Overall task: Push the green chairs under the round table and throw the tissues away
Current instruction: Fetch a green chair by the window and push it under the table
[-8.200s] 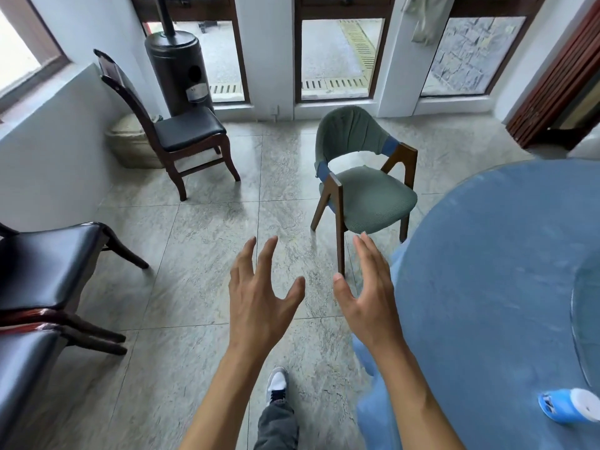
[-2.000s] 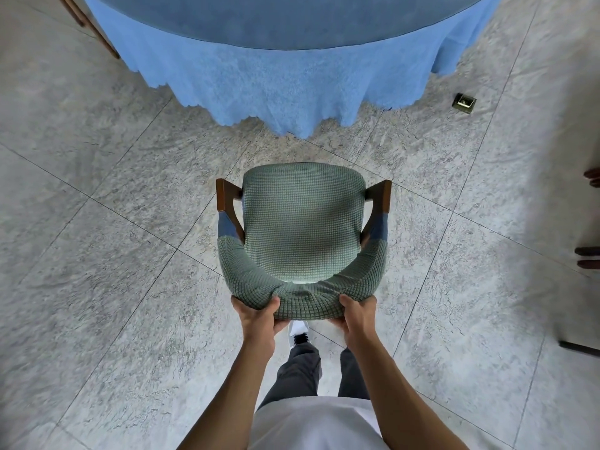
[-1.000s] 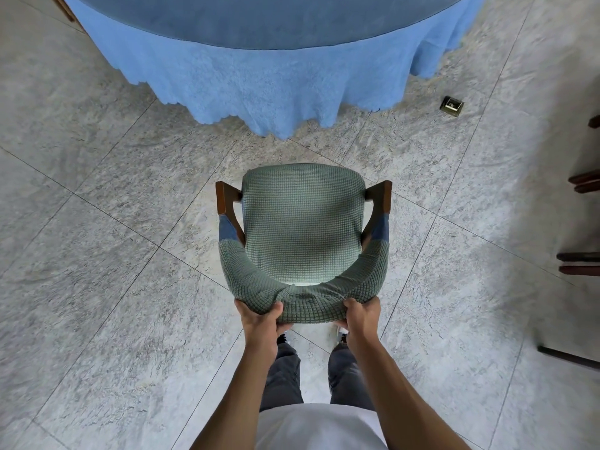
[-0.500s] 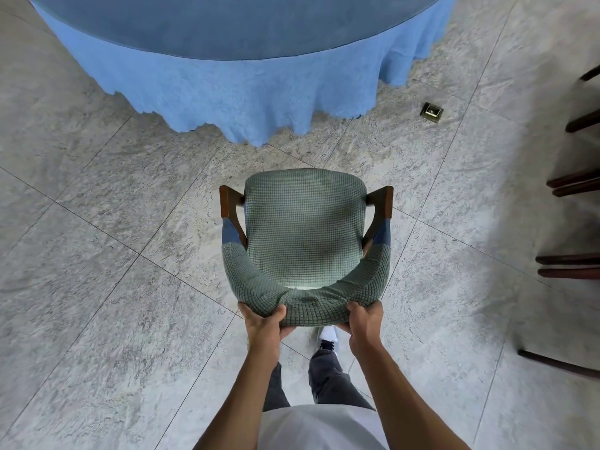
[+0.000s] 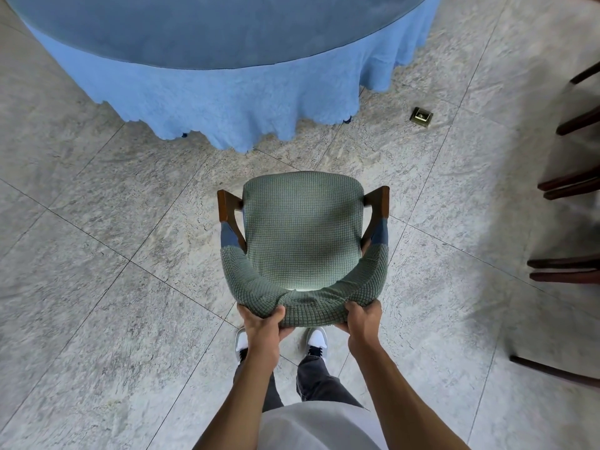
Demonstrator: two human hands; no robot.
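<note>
The green chair (image 5: 303, 235) stands on the grey tiled floor (image 5: 97, 287), seat facing the round table (image 5: 220, 27), with a strip of bare tile between its front edge and the hanging blue tablecloth (image 5: 227, 105). The left hand (image 5: 262, 323) and right hand (image 5: 362, 319) are each clenched around the curved backrest top. A small brass floor socket (image 5: 421, 116) sits to the right, and dark wooden chair legs (image 5: 568, 183) line the right edge.

Ahead of my hands, the worktop (image 5: 211, 30) runs off the top edge. The chair (image 5: 303, 228) seat hides its legs. Dark chairs (image 5: 568, 183) right of my right hand (image 5: 362, 319) are cropped.
</note>
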